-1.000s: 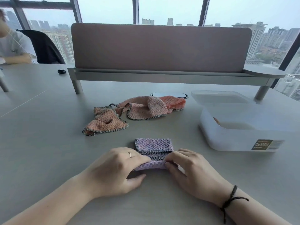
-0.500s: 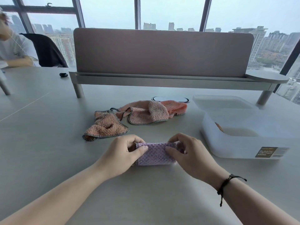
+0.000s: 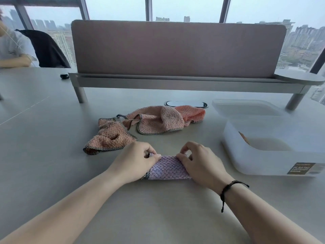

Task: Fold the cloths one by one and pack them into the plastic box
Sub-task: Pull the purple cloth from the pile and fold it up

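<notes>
Between both hands, pinched at each end, lies the purple cloth.

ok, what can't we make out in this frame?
- Head view: frosted white plastic box contents; its wall shows only an orange sliver.
- Ends of the folded purple waffle cloth; left hand and right hand cover them.
- Brown box label: blurred.

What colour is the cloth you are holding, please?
Lilac cloth, waffle-textured, dark checked trim; head view.
</notes>
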A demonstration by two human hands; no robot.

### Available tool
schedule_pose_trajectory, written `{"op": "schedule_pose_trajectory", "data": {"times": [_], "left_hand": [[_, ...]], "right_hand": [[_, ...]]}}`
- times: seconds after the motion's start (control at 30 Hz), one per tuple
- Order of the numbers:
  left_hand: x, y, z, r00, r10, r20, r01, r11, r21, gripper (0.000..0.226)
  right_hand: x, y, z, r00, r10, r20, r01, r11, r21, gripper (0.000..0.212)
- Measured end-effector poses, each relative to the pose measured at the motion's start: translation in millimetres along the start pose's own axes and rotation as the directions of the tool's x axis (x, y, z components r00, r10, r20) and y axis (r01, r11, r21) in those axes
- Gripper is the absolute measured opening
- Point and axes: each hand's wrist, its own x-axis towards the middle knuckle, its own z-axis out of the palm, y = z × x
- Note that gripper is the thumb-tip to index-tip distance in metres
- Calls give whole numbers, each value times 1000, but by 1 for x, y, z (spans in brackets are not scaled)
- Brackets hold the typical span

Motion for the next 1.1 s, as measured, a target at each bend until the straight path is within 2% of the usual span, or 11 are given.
{"op": "schedule_pose_trajectory", "data": {"times": [0.27, 0.4, 0.47, 0.53, 0.6, 0.67, 0.73, 0.8, 0.9, 0.97, 1.1], "left_hand": [[-5, -2, 2, 997, -22, -79, 32, 993, 117, 28], [-14, 0, -1, 990, -8, -138, 27, 991, 132, 18], [-18, -1, -8, 987, -6, -162, 22, 995, 102, 9], [-20, -2, -15, 977, -1, -214, 15, 998, 63, 6], [-20, -4, -20, 957, 15, -290, -5, 999, 37, 11], [-21, -5, -20, 939, 117, -324, -102, 993, 64, 15], [-26, -1, -18, 926, 269, -266, -253, 963, 92, 21], [-37, 7, -11, 933, 355, -49, -346, 928, 139, 48], [-53, 14, 5, 905, 279, 320, -394, 832, 390, 84], [-58, 13, 11, 896, 215, 389, -390, 800, 456, 94], [-54, 6, 10, 911, 154, 383, -332, 825, 458, 107]], "right_hand": [[-7, -3, 2, 996, -2, -94, -6, 997, -79, 33], [-11, -1, 3, 981, -27, -190, 24, 1000, -19, 29], [-14, -1, 0, 934, -174, -311, 171, 985, -35, 28], [-19, -5, -3, 853, -384, -353, 372, 923, -105, 34], [-25, -12, -1, 805, -540, -247, 512, 842, -171, 43], [-31, -19, 5, 817, -574, -60, 556, 811, -181, 57], [-35, -21, 13, 814, -573, 93, 580, 799, -160, 69], [-34, -19, 17, 790, -592, 161, 612, 778, -142, 71], [-33, -14, 20, 759, -623, 189, 650, 743, -161, 68], [-32, -12, 20, 757, -616, 216, 652, 736, -184, 69], [-32, -10, 20, 766, -596, 239, 638, 748, -182, 76]]}}
